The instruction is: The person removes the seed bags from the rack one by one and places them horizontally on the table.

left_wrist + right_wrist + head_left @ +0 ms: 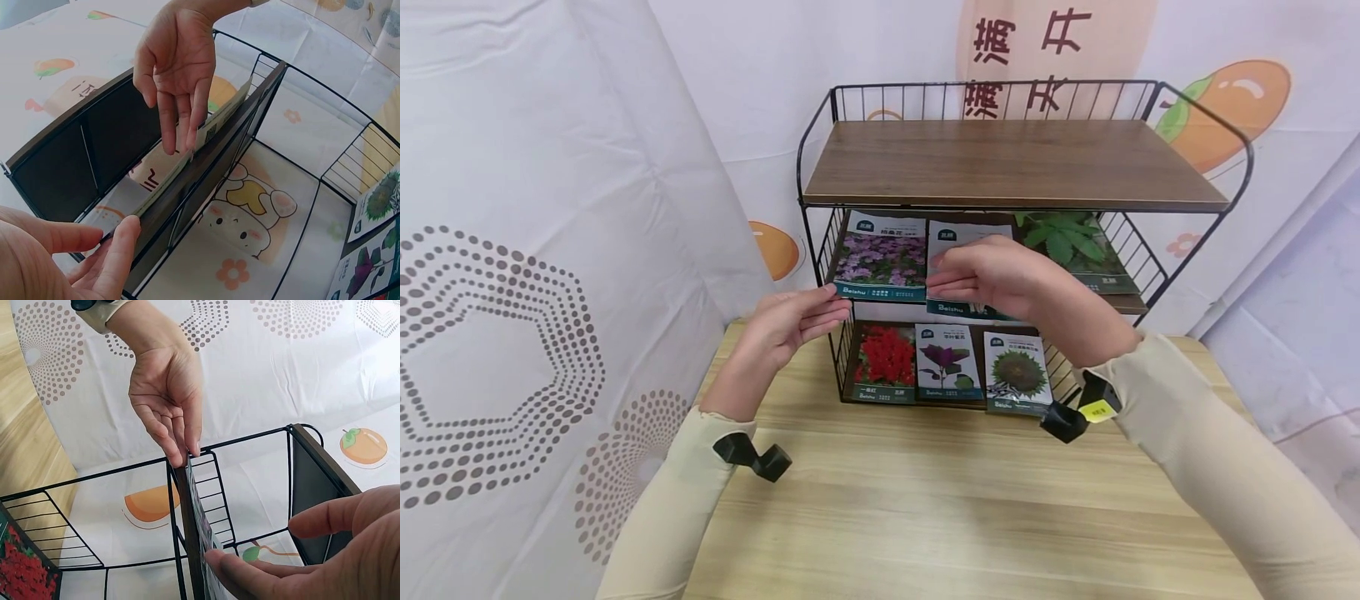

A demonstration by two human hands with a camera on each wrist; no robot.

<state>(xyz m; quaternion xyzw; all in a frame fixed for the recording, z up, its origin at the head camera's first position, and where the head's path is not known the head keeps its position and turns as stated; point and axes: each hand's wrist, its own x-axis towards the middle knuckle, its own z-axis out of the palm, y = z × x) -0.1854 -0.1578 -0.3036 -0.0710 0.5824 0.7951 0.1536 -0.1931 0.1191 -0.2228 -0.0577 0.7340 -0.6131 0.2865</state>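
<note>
The left hand, its fingers nearly straight, touched the front left corner of the purple-flower packet on the middle shelf. The right hand, fingers extended, was at its right edge, perhaps touching. Below the upper board was open room.

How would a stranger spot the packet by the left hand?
Find the wire rack with brown boards. On its middle shelf, seek the leftmost packet, the left hand at its lower corner. Its mass of small purple blooms sets it apart from the lower packet showing one purple plant.
</note>
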